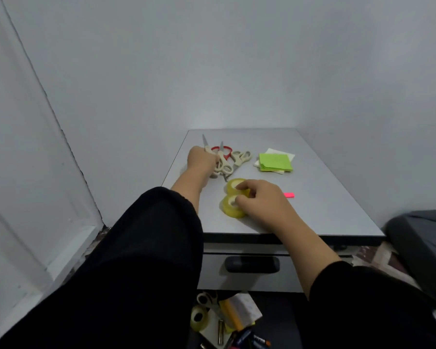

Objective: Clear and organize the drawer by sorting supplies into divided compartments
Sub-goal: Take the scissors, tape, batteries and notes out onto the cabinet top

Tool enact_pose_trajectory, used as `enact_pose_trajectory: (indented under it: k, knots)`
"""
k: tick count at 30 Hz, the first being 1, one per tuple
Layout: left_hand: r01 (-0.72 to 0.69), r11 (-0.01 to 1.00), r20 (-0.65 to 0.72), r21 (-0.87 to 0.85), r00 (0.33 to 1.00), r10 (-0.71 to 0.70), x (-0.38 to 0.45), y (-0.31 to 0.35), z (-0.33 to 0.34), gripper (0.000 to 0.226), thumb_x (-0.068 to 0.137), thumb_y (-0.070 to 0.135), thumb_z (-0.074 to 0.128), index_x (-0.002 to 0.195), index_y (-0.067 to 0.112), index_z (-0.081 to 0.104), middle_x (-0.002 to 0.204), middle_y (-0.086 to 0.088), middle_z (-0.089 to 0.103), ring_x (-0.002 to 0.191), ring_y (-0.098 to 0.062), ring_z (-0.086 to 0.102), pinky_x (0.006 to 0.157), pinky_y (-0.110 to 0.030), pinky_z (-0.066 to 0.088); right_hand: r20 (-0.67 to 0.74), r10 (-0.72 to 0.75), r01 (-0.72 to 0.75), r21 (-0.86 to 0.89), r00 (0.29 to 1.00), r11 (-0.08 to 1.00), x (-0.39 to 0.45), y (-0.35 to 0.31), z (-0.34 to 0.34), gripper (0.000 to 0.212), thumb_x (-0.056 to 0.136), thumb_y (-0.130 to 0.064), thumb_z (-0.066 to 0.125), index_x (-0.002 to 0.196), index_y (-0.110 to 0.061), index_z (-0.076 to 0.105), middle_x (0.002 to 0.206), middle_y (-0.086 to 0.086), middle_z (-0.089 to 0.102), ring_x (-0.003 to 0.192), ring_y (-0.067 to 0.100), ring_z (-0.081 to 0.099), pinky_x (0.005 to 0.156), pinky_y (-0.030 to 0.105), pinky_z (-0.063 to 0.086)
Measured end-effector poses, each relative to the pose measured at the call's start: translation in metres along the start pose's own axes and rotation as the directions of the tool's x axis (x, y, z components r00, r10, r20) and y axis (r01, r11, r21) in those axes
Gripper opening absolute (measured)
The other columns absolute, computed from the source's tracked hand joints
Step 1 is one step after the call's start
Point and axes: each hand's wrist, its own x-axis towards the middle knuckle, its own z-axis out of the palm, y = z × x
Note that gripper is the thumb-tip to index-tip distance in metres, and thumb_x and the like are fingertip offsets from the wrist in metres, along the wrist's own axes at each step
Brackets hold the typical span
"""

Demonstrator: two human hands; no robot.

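Scissors (220, 161) lie bunched near the far left corner of the surface (325, 197), and in the head view my left hand (202, 159) rests on their handles, its grip curled round one pair, I judge to square the group up. My right hand (261, 197) sits by the near edge with fingertips pinching the upper of two tape rolls (233, 199), which lie touching, likely to keep like with like. Green sticky notes (275, 162) lie toward the far right, a pink slip (289, 195) just beyond my right hand. Below the surface's near edge the open drawer (237, 321) holds more tape, scissors and batteries, unsorted.
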Motion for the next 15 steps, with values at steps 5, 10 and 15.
enact_pose_trajectory:
  k: [5,10,15]
  knots:
    - [-0.035,0.976,0.021,0.214,0.999,0.031,0.017,0.003,0.026,0.022,0.086,0.005,0.057,0.107,-0.001,0.057,0.106,-0.021,0.063,0.095,-0.031,0.064,0.076,-0.037,0.053,-0.009,-0.019,0.019,-0.023,1.0,1.0,0.001,0.0,0.002,0.04,0.079,-0.03,0.058,0.119,-0.025,0.063,0.087,-0.004,0.055,0.086,0.017,0.055,0.071,0.028,0.041]
    - [-0.094,0.872,0.004,0.48,0.994,0.105,0.014,0.0,0.033,0.028,0.095,0.024,0.046,0.111,0.003,0.055,0.113,-0.014,0.061,0.106,-0.031,0.056,0.096,-0.041,0.045,-0.011,-0.027,0.026,-0.043,1.0,0.999,0.001,-0.002,0.002,0.04,0.08,-0.03,0.058,0.119,-0.025,0.063,0.087,-0.004,0.055,0.087,0.018,0.056,0.072,0.028,0.043]
    - [-0.155,0.872,0.005,0.464,0.985,0.172,0.008,-0.004,0.027,0.034,0.094,0.029,0.046,0.115,0.005,0.057,0.114,-0.014,0.06,0.108,-0.034,0.053,0.093,-0.043,0.045,-0.015,-0.029,0.028,-0.049,0.999,0.998,0.001,-0.004,0.002,0.039,0.081,-0.028,0.059,0.118,-0.023,0.063,0.087,-0.004,0.054,0.085,0.016,0.053,0.07,0.026,0.037]
